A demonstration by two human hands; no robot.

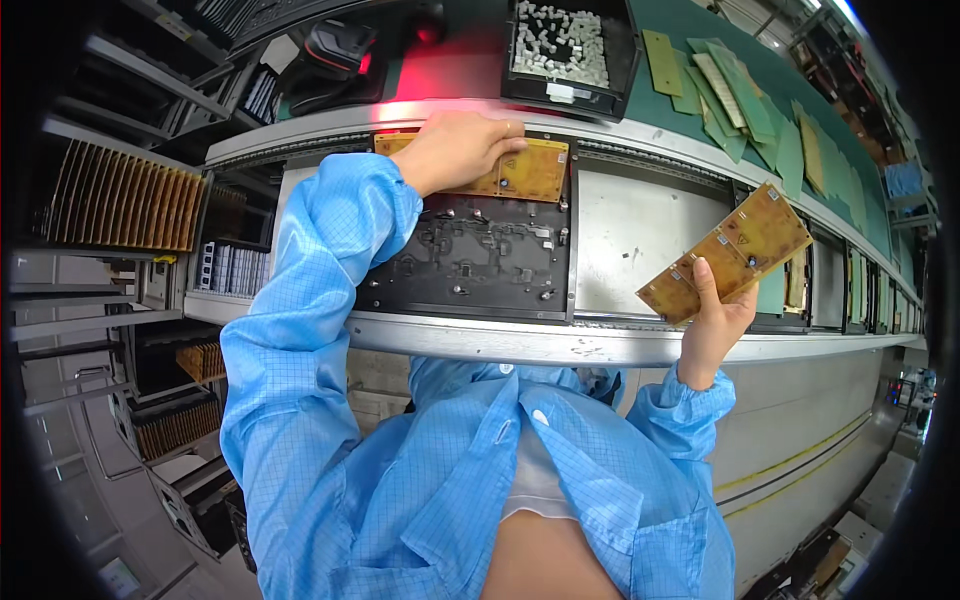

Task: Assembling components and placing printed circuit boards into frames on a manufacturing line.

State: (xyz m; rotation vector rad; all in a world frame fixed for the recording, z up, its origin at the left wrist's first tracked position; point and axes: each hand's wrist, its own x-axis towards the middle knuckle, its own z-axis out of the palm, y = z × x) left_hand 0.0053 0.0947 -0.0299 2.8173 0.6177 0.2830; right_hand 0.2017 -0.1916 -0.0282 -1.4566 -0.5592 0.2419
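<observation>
My left hand [455,150] lies flat on a tan circuit board [535,172] that sits at the far edge of a black fixture pallet [470,262] on the conveyor. The fingers press down on the board's top. My right hand [718,318] holds a second tan circuit board [735,252] up in the air by its lower edge, tilted, to the right of the pallet. Both arms wear blue sleeves.
A metal conveyor rail [520,342] runs along the front. A bare grey plate [640,240] lies right of the pallet. Behind stands a black bin of small white parts [562,45], and several green boards [735,100] lie on a green mat. Racks of boards [125,200] stand at left.
</observation>
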